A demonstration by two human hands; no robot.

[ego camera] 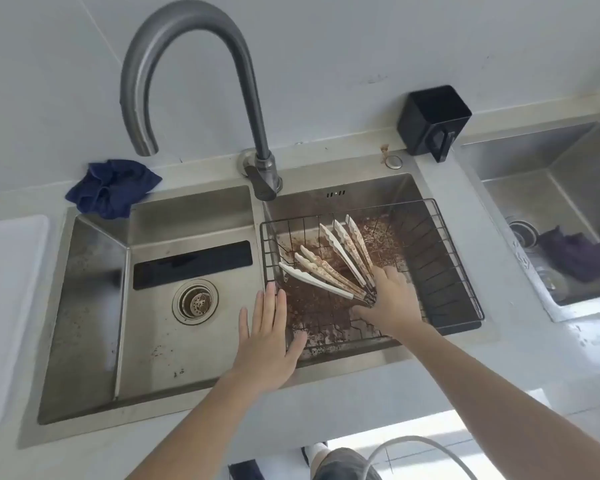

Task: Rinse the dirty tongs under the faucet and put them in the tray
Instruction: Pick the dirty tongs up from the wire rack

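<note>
- Three tongs fan out in wire basket — hinge ends hidden under my right hand; its grip I cannot tell.
- Left hand flat, fingers straight, over steel sink divider.
- Grey counter, faucet above.

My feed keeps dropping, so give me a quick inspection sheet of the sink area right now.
Surface: double steel sink, right basin floor smeared brown.
Job's things: several dirty tongs fanned out in the wire basket; faucet spout over the left basin, no water seen; white tray at left.
Clutter: blue cloth, black holder.
Grip: right hand on the tongs' hinge ends; left hand flat, fingers straight, at the basin divider.
Cables: pale hose below the counter.
Surroundings: second sink at right.
</note>
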